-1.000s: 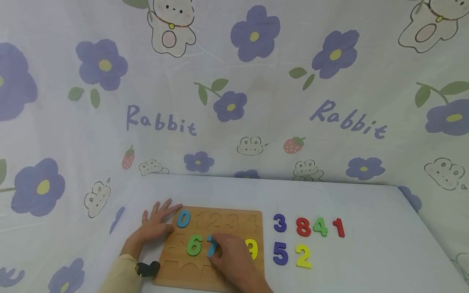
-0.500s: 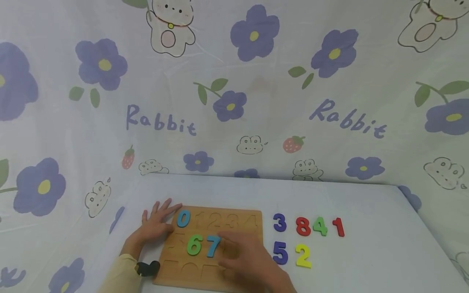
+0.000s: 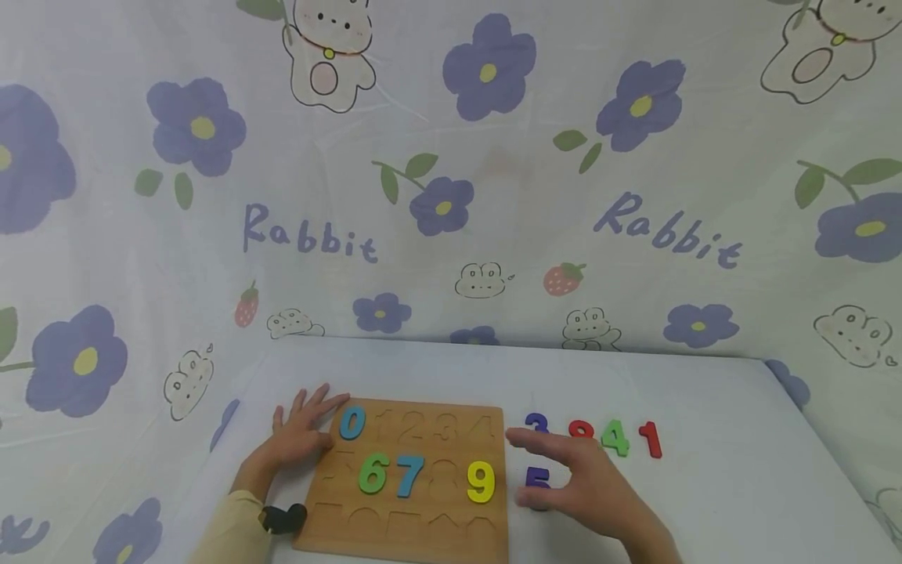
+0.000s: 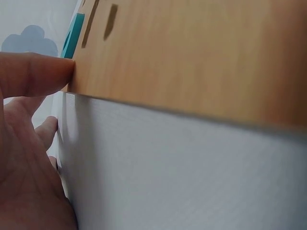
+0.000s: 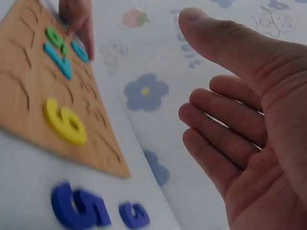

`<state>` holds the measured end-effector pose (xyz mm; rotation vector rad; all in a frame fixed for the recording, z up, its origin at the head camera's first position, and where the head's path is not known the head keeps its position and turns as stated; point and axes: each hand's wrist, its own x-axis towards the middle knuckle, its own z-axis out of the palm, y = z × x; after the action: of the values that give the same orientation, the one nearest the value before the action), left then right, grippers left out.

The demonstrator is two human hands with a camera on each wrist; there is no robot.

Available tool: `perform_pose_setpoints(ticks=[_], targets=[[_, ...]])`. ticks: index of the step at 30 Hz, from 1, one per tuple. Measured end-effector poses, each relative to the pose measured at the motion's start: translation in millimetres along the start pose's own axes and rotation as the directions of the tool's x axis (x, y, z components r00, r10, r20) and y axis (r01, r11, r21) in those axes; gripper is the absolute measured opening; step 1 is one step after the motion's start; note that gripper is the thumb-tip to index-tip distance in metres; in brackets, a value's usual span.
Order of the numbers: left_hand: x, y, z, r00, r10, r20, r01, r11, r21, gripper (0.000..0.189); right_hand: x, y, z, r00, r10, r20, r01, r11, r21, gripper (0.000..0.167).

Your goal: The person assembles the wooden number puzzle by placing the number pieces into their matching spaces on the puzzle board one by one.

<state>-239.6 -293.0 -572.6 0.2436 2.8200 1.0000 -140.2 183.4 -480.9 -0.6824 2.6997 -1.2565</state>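
Observation:
A wooden number board [image 3: 402, 533] lies on the white table, with a blue 0 [image 3: 352, 423], green 6 [image 3: 373, 473], blue 7 [image 3: 409, 476] and yellow 9 [image 3: 481, 482] on it. My left hand [image 3: 303, 431] rests at the board's left edge, fingers spread; in the left wrist view its thumb [image 4: 43, 74] touches the edge. Right of the board my right hand [image 3: 585, 478] hovers over the loose numbers, thumb and fingers apart, holding nothing. It partly covers a purple 5 [image 3: 538, 476], purple 3 [image 3: 536, 423] and red 8 [image 3: 581, 428]. The yellow 2 is hidden.
To the right of the hand lie a green 4 [image 3: 615, 439] and a red 1 [image 3: 651, 440]. Behind the white table [image 3: 733, 454] hangs a patterned cloth [image 3: 521, 172] with flowers and rabbits. A black band [image 3: 284, 518] is near the left wrist.
My right hand has let go of the blue 7, leaving it on the board, and moved right over the loose numbers. The yellow 9 shows fully again. My left hand has stayed put.

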Motion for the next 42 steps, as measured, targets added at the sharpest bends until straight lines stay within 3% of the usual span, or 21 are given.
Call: perform_pose_setpoints(ticks=[6, 11, 16, 19, 25, 31, 36, 42], targets=[[0.2, -1.8, 0.1, 1.0, 0.005, -0.002, -0.005, 1.0, -0.016, 0.079, -24.4, 26.4, -24.3, 0.995, 0.078, -0.065, -0.084, 0.993, -0.087, 0.064], [-0.2, 1.6, -1.7, 1.0, -0.001, 0.002, 0.001, 1.0, -0.017, 0.079, -39.7, 44.1, -36.2, 0.989, 0.09, -0.116, -0.107, 0.983, -0.148, 0.067], [0.5, -0.4, -0.8, 1.0, 0.014, -0.013, -0.014, 1.0, -0.015, 0.079, -48.4, 51.8, -44.1, 0.983, 0.157, -0.099, -0.172, 0.971, -0.165, 0.067], [2.0, 0.5, -0.6, 1.0, -0.011, -0.002, 0.011, 1.0, 0.014, 0.079, -52.0, 56.1, -46.7, 0.974, 0.2, -0.102, -0.215, 0.962, -0.17, 0.068], [3.5, -0.1, -1.4, 0.999, -0.035, 0.013, 0.034, 0.999, 0.02, 0.081, -53.4, 64.9, -49.7, 0.971, 0.189, -0.149, -0.214, 0.96, -0.182, 0.067], [4.1, -6.2, 1.4, 1.0, -0.008, -0.007, 0.008, 1.0, -0.01, 0.079, -52.6, 70.5, -49.3, 0.965, 0.235, -0.111, -0.251, 0.956, -0.155, 0.067], [5.4, -7.0, 1.7, 1.0, -0.008, 0.003, 0.008, 1.0, -0.012, 0.081, -51.1, 77.5, -46.3, 0.947, 0.314, -0.064, -0.32, 0.941, -0.114, 0.067], [8.3, -10.8, 4.0, 1.0, -0.005, -0.001, 0.005, 1.0, -0.004, 0.08, -47.8, 86.8, -39.4, 0.943, 0.33, -0.042, -0.333, 0.938, -0.097, 0.067]])
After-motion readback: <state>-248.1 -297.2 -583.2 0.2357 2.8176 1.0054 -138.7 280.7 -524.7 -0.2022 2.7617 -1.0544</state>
